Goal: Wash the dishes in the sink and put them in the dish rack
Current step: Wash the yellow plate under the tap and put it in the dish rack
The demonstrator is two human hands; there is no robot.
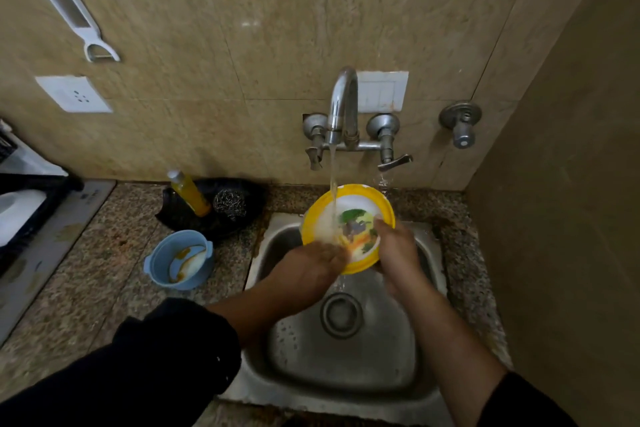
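Rinsing a plate [360, 199] under the running tap [343, 100], a person stands at a steel sink [346, 357] with both forearms reaching over the basin. The plate, yellow-rimmed with a printed picture in its well, is held above the sink's far edge and tilted toward the camera, evidently so the stream strikes its face and runs off the low edge into the basin rather than onto the counter [104, 270].

The right hand [398, 246] grips the plate's right rim, thumb on the face and fingers curled out of sight behind, taking the weight. The left hand [308, 267] lies on the lower face with fingers fairly straight, pressing where the water lands, apparently rubbing it clean; it holds nothing.

A blue bowl [157, 262], stained and with a spoon in it, waits on the counter just left of the sink, likely next in line. Beyond it a soap bottle [190, 196] and a steel scrubber [229, 204] sit in a dark tray, within reach of the left hand. The rack [41, 180] is at the far left edge, well apart from the sink, so the wet plate will need carrying across the counter, where a slippery rim could let it drop.
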